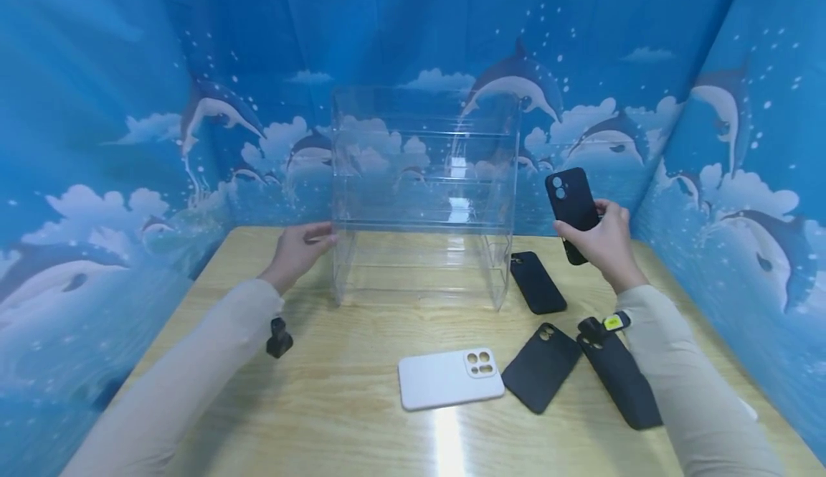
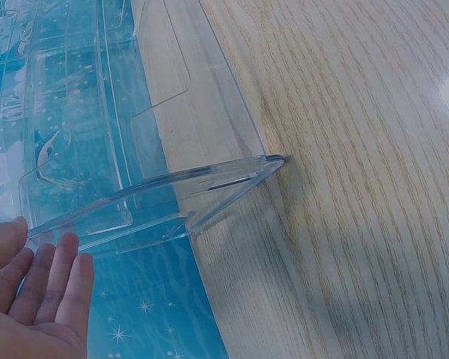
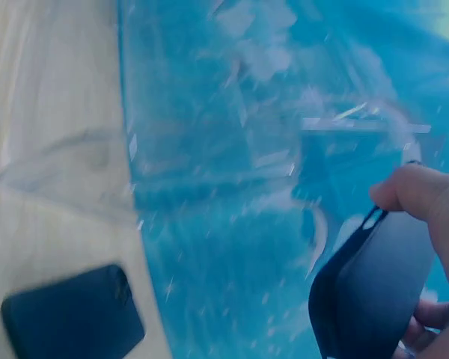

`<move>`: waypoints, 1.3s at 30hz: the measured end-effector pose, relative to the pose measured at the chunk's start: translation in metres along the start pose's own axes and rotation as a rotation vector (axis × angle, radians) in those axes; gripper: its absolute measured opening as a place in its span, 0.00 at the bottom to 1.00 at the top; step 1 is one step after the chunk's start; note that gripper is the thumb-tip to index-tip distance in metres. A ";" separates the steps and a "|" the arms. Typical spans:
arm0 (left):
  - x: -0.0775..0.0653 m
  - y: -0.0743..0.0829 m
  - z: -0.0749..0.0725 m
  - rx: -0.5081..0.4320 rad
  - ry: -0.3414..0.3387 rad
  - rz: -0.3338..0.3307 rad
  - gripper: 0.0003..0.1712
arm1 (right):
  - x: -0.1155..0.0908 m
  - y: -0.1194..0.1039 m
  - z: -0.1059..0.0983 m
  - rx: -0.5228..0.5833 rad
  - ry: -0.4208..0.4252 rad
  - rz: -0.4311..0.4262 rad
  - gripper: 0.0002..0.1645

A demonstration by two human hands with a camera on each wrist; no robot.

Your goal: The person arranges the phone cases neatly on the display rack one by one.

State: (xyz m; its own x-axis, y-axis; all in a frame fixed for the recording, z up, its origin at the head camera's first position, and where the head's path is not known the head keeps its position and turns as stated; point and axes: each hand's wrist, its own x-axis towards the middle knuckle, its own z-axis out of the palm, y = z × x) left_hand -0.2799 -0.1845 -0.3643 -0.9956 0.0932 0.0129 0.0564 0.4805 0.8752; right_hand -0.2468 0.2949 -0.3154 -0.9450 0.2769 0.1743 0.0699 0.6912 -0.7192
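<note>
Phone case (image 1: 571, 201), black: report its position from your station.

I read it on the head view: raised above the counter (image 1: 323, 398), right of the clear rack (image 1: 422, 226), tilted, lens cutouts facing the camera.

State the condition of each grip.

Right grip (image 1: 603, 240): grips the phone case, thumb at one edge, fingers at the opposite one. Left grip (image 1: 300, 249): at the left side of the clear rack, fingers extended; I cannot tell whether it pinches the panel.

List the remaining items.

Second black case (image 1: 538, 285): flat on the counter, beside the rack's right foot. White case (image 1: 442, 382): in front of the rack, lens cutouts at its right end. Third black case (image 1: 540, 371): just beside the white case. Fourth black case (image 1: 621, 380): partly hidden by the right sleeve (image 1: 684, 384)
</note>
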 end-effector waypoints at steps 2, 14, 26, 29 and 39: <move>0.000 0.000 0.000 0.002 0.000 -0.001 0.30 | -0.001 -0.011 0.001 0.023 0.015 -0.005 0.63; 0.003 -0.002 0.002 0.005 0.015 -0.002 0.29 | 0.004 -0.069 0.018 0.086 0.104 -0.088 0.60; -0.001 0.001 -0.001 0.002 0.002 -0.015 0.29 | 0.020 -0.133 0.031 0.151 0.132 -0.221 0.53; -0.001 0.001 -0.001 0.002 0.003 -0.021 0.29 | 0.025 -0.149 0.031 0.173 0.143 -0.227 0.51; 0.000 0.000 0.001 0.006 0.011 -0.036 0.29 | 0.041 -0.186 0.031 0.244 0.207 -0.234 0.46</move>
State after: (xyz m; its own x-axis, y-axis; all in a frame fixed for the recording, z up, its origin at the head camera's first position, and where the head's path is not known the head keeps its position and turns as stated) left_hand -0.2797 -0.1837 -0.3650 -0.9977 0.0658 -0.0134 0.0205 0.4885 0.8723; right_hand -0.3088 0.1573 -0.1953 -0.8401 0.2767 0.4666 -0.2413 0.5797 -0.7783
